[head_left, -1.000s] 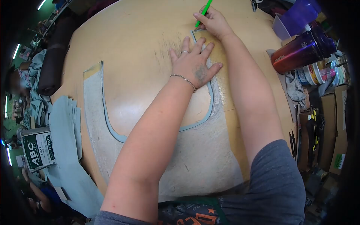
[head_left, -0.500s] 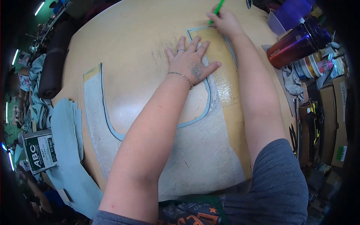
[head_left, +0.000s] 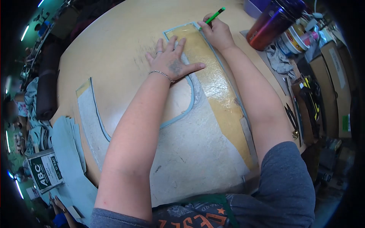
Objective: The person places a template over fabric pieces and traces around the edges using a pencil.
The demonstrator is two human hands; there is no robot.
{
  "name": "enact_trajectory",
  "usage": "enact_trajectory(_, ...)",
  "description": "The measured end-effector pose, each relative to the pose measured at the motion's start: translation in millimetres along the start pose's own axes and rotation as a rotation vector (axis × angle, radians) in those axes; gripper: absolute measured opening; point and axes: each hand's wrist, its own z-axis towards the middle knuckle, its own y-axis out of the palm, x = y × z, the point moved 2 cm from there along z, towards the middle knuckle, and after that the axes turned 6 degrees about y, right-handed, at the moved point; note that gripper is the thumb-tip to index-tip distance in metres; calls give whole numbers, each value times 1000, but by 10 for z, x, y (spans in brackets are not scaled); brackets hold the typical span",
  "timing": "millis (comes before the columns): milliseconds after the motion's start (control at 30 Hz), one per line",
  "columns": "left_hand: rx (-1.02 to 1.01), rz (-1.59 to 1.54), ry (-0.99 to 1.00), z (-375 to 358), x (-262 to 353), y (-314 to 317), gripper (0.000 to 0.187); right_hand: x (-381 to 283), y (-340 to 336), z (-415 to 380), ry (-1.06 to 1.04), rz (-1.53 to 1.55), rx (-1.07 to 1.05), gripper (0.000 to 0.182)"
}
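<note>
A large U-shaped pattern piece (head_left: 190,152), greyish white with yellow tape over its right arm, lies flat on the table. Light-blue material (head_left: 192,99) shows as a thin border along its inner curve and upper edges. My left hand (head_left: 173,62) is spread flat across the upper right arm of the pattern, fingers apart and holding nothing. At that arm's top right corner, my right hand (head_left: 218,34) grips a slim green pen (head_left: 213,19). Its lower end is at the pattern's edge and its black-banded upper end points up and right.
Blue-grey sheets (head_left: 68,152) and an ABC can (head_left: 45,171) are at the left, below a dark roll (head_left: 48,83). A purple-red tumbler (head_left: 270,26), a white tub (head_left: 292,41), a rag (head_left: 279,60) and scissors (head_left: 292,119) line the right side. Another person's hands (head_left: 57,203) show lower left.
My right hand with the pen has gone from the pattern's top edge to its top right corner, the pen now more tilted. The view has shifted; my left hand stays flat on the pattern.
</note>
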Motion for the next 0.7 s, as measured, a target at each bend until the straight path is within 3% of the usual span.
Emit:
enact_trajectory(133,-56,14,-4,-25,36,-53,97,-108,-336,-605,-2,39,12,20)
enact_trajectory(233,118,124,39,-114,161,-93,82,-125,-490,-750,-15,16,-24,20)
enact_trajectory(333,-116,325,277,-309,597,-203,64,-200,-529,-807,48,-45,-59,21)
enact_trajectory(367,-238,194,321,-452,793,-265,62,-205,-528,-818,86,-62,-69,22)
enact_trajectory(433,-390,222,391,-674,1070,-405,71,-187,-525,-914,128,-23,-39,21)
enact_trajectory(500,-410,234,393,-692,1138,-347,73,-223,-580,-1037,121,12,21,18)
enact_trajectory(533,-420,241,391,-689,1149,-325,74,-256,-661,-1148,217,-14,-13,18)
enact_trajectory(700,-458,245,395,-657,1163,-309,82,-525,-1342,-2011,300,1,-78,19)
